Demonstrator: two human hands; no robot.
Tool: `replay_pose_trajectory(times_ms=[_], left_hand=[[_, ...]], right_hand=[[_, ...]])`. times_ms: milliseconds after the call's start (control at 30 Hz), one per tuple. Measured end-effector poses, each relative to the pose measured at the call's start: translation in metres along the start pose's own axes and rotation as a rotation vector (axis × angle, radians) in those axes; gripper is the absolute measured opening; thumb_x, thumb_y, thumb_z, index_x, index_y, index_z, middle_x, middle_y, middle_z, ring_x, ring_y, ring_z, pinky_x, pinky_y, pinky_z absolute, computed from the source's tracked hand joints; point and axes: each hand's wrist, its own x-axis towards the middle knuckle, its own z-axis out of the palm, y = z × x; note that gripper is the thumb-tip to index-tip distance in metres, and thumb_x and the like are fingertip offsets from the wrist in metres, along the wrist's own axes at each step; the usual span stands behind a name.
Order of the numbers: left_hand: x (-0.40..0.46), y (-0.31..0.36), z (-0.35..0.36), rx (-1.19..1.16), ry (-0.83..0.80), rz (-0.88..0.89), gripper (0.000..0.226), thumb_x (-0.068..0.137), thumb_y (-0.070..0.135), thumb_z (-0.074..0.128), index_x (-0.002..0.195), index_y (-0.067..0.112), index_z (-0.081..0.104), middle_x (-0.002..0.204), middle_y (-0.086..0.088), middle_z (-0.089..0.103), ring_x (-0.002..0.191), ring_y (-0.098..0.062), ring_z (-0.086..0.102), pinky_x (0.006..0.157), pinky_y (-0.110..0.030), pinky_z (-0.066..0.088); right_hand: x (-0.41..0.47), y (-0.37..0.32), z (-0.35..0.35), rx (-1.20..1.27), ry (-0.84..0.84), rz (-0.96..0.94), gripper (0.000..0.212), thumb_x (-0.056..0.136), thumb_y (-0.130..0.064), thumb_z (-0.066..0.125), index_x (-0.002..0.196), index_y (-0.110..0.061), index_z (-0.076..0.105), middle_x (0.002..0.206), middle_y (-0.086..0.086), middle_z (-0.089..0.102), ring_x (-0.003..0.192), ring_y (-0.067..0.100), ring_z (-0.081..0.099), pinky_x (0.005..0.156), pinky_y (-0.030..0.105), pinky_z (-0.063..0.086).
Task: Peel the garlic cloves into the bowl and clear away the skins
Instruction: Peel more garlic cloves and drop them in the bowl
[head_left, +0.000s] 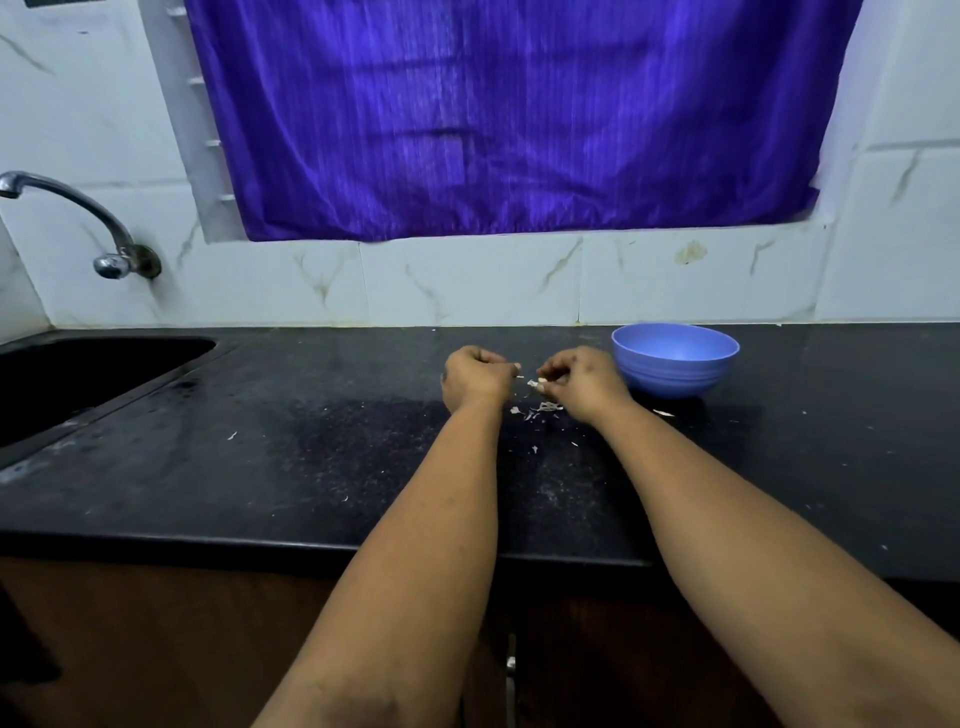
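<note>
Bench (311, 467): black, speckled stone, dusted with pale flecks; carried all items listed below.

Bowl (675, 358): blue, ribbed outer wall, upright on the bench near the tiled back wall. Contents not visible from this angle.

Right hand (584, 382): just beside the bowl, on its sink-facing side, not touching it. Fingers curled, tips pinching a small pale piece (535, 383), too small to tell whether clove or skin.

Left hand (478, 379): farther from the bowl than the right hand, level with it. Fingers curled into a loose fist, with a pale sliver showing at the fingertips; hold on it could not be confirmed. The two hands stood close together, fingertips facing, a narrow gap between them.

Skins (543, 409): small heap of pale scraps on the bench, below the gap between the hands, near the bowl's base. One stray strip (664, 413) lay just in front of the bowl; single flecks scattered farther off.

Sink (78, 384): dark basin set into the bench, well apart from the bowl, at the opposite end.

Tap (78, 218): chrome, wall-mounted above the sink.

Curtain (519, 119): purple, hung over the window behind the bowl.
</note>
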Motion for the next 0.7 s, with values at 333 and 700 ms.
replay_pose_trajectory(times_ms=[333, 700], left_hand=[[-0.001, 0.004, 0.0, -0.039, 0.047, -0.029, 0.023, 0.083, 0.027, 0.065, 0.102, 0.018, 0.056, 0.101, 0.001, 0.062, 0.093, -0.022, 0.057, 0.074, -0.029, 0.043], [0.006, -0.005, -0.001, 0.111, 0.006, -0.048, 0.013, 0.085, 0.029, 0.067, 0.078, 0.02, 0.061, 0.093, -0.002, 0.069, 0.09, -0.022, 0.063, 0.074, -0.028, 0.049]], right_hand=[[0.007, -0.015, 0.011, -0.258, 0.001, -0.117, 0.011, 0.089, -0.012, 0.062, 0.089, -0.01, 0.073, 0.082, 0.002, 0.068, 0.083, 0.021, 0.064, 0.072, 0.029, 0.049], [0.01, -0.025, 0.023, -0.503, -0.086, -0.145, 0.011, 0.084, -0.004, 0.057, 0.087, -0.009, 0.066, 0.094, 0.013, 0.065, 0.092, 0.031, 0.062, 0.07, 0.03, 0.044]])
